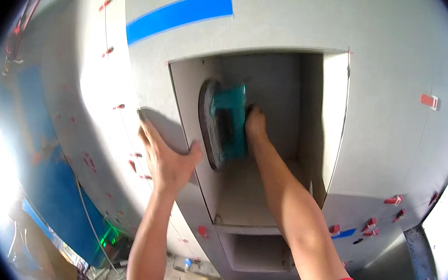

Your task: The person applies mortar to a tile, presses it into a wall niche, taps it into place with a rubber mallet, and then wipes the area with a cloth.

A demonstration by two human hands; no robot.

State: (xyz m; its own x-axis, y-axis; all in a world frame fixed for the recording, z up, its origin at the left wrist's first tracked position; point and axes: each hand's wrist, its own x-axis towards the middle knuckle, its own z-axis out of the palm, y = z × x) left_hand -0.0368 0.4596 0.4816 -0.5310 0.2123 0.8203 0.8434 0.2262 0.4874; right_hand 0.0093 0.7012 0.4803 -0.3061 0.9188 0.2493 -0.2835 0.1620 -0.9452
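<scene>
My right hand (pixel 256 122) reaches into a square wall niche. It is closed around the far side of a teal handheld tile vibrator (pixel 231 122), whose round, dark-rimmed pad (pixel 209 122) faces the niche's left side wall (pixel 188 90). The pad is against that wall or very near it; I cannot tell which. Slight blur softens the tool. Outside the opening, my left hand (pixel 170 162) spreads over the grey tile face just left of the niche edge. Its fingers point up, and the thumb lies by the edge. Nothing shows in its grip.
Red tile-levelling wedges (pixel 371 225) stick out along the joints on both sides. Blue tape (pixel 185 15) marks the tile above the opening. A second, lower niche (pixel 256 251) sits beneath. At lower left are a blue panel (pixel 74 206) and a cable; debris lies on the floor.
</scene>
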